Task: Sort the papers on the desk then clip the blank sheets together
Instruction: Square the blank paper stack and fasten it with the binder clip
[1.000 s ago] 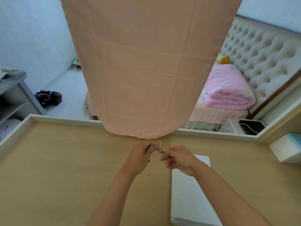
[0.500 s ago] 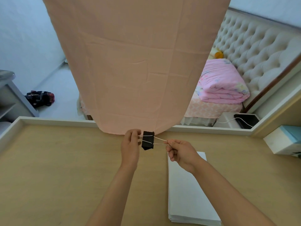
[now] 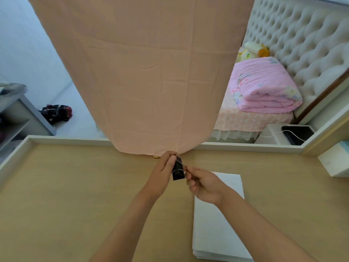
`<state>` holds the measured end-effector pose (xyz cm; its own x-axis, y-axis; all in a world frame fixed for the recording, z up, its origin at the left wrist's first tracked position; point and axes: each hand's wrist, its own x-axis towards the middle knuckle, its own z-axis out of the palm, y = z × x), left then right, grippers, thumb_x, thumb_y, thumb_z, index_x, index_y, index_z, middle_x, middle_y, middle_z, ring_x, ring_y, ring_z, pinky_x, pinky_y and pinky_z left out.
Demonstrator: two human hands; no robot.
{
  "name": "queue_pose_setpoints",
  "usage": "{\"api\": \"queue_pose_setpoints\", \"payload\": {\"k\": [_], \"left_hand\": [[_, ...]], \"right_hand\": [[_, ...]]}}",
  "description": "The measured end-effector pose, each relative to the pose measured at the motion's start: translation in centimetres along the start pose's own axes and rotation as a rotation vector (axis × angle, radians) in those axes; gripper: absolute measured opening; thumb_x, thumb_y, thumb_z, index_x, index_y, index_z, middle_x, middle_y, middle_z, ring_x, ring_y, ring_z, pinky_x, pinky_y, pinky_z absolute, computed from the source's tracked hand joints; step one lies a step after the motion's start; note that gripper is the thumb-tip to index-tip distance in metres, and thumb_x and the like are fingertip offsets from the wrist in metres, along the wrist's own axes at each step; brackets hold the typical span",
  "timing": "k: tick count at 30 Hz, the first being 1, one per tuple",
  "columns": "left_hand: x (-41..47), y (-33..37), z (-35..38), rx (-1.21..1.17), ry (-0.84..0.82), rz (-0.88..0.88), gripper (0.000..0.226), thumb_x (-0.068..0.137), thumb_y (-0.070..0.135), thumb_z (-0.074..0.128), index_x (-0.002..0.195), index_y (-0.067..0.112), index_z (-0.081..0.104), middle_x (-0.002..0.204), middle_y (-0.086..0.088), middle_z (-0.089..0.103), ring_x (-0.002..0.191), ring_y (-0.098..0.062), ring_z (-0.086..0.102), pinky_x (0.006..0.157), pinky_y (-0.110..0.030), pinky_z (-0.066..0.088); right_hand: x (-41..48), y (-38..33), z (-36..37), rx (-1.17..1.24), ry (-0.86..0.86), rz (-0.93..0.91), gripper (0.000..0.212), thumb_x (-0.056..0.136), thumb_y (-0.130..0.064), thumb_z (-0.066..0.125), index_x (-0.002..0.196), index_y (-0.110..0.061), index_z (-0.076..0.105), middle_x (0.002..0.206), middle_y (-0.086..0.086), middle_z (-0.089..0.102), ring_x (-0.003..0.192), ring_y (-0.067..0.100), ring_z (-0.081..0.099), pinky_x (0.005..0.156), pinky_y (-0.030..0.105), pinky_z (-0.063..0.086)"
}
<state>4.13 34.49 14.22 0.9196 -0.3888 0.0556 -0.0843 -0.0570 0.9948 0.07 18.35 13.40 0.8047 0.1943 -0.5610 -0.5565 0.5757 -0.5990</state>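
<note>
So the black binder clip is up in the air between both hands, just above the desk and close to the far left corner of the stack of blank sheets. The left hand grips it from the left, fingers curled round the upper part near one wire handle. The right hand pinches the other wire handle between thumb and forefinger, with the rest of its fingers tucked in. The clip isn't on any paper.

The stack lies flat on the desk, partly under the right forearm, edges pretty neatly lined up.

Right behind the hands a big peach cloth hangs down to the desk's back rim, with a small gold thing peeking out under its hem; can't tell what it is. A white box sits on the desk at far right. Beyond the desk there's a bed with a folded pink quilt and a tufted headboard, plus a dark bag on the floor to the left.
</note>
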Motion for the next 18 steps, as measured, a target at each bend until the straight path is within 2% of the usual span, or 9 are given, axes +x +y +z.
{"api": "queue_pose_setpoints", "payload": {"k": [2,4,5,7,9,11,12,15,18], "left_hand": [[-0.4,0.6,1.0,-0.115,-0.078,0.001,0.036,0.091,0.027,0.054,0.122,0.008,0.05,0.093,0.003,0.059,0.082,-0.005,0.06,0.078,-0.02,0.049],[-0.2,-0.1,1.1,-0.082,-0.102,-0.001,0.056,0.082,0.031,0.065,0.132,0.018,0.044,0.114,-0.003,0.058,0.098,-0.008,0.061,0.088,-0.023,0.05],[-0.1,-0.6,1.0,-0.052,-0.09,-0.022,0.061,0.077,0.032,0.069,0.132,0.023,0.043,0.121,-0.001,0.056,0.105,-0.01,0.059,0.092,-0.024,0.049],[0.2,-1.4,1.1,-0.003,-0.033,-0.058,0.062,0.072,0.03,0.075,0.127,0.028,0.046,0.121,0.004,0.059,0.111,-0.013,0.059,0.093,-0.026,0.05],[0.3,-1.8,1.4,0.087,0.02,-0.086,0.053,0.072,0.025,0.079,0.119,0.031,0.053,0.11,0.013,0.064,0.105,-0.01,0.062,0.089,-0.026,0.052],[0.2,-2.7,1.3,0.324,0.044,-0.056,0.052,0.071,0.022,0.082,0.114,0.036,0.057,0.103,0.017,0.063,0.097,-0.003,0.061,0.084,-0.023,0.053],[0.2,-3.3,1.2,0.468,0.035,-0.028,0.055,0.07,0.021,0.083,0.117,0.036,0.058,0.103,0.016,0.061,0.096,-0.002,0.059,0.084,-0.022,0.052],[0.2,-5.1,1.2,0.703,-0.11,0.004,0.063,0.07,0.022,0.079,0.129,0.029,0.059,0.107,0.011,0.057,0.095,0.001,0.055,0.087,-0.022,0.048],[-0.2,-6.8,1.6,0.692,-0.201,-0.066,0.069,0.071,0.029,0.083,0.133,0.028,0.053,0.113,0.011,0.055,0.1,0.001,0.055,0.089,-0.017,0.046]], "right_hand": [[0.5,0.5,0.2,0.127,-0.03,0.035,0.023,0.101,-0.019,0.05,0.089,-0.009,0.067,0.061,0.0,0.057,0.043,0.007,0.052,0.041,0.015,0.044],[1.2,0.7,-0.1,0.238,-0.054,0.058,0.023,0.101,-0.019,0.049,0.096,-0.005,0.067,0.064,0.001,0.057,0.044,0.007,0.054,0.041,0.016,0.046],[1.6,0.7,-0.5,0.274,-0.058,0.072,0.024,0.101,-0.019,0.048,0.101,-0.004,0.067,0.066,0.002,0.057,0.045,0.008,0.054,0.041,0.016,0.047],[1.9,0.6,-1.2,0.247,-0.049,0.102,0.023,0.1,-0.02,0.049,0.103,-0.005,0.066,0.066,0.003,0.058,0.047,0.009,0.055,0.041,0.018,0.047],[2.3,0.8,-2.1,0.025,0.001,0.111,0.021,0.099,-0.022,0.055,0.104,-0.007,0.069,0.078,0.006,0.064,0.058,0.015,0.059,0.048,0.022,0.049],[2.7,0.8,-3.0,-0.296,0.128,0.055,0.024,0.096,-0.028,0.062,0.112,-0.011,0.068,0.104,0.01,0.064,0.076,0.021,0.061,0.059,0.029,0.053],[2.9,0.8,-3.5,-0.374,0.188,0.015,0.027,0.096,-0.032,0.061,0.114,-0.012,0.067,0.109,0.01,0.063,0.08,0.022,0.061,0.061,0.03,0.054],[2.9,0.5,-4.2,-0.464,0.13,-0.021,0.031,0.095,-0.039,0.06,0.109,-0.012,0.07,0.101,0.011,0.07,0.078,0.022,0.064,0.063,0.033,0.055],[3.1,1.2,-4.9,-0.696,0.08,-0.032,0.017,0.093,-0.021,0.066,0.107,-0.014,0.069,0.1,0.01,0.074,0.076,0.019,0.07,0.064,0.031,0.057]]}}
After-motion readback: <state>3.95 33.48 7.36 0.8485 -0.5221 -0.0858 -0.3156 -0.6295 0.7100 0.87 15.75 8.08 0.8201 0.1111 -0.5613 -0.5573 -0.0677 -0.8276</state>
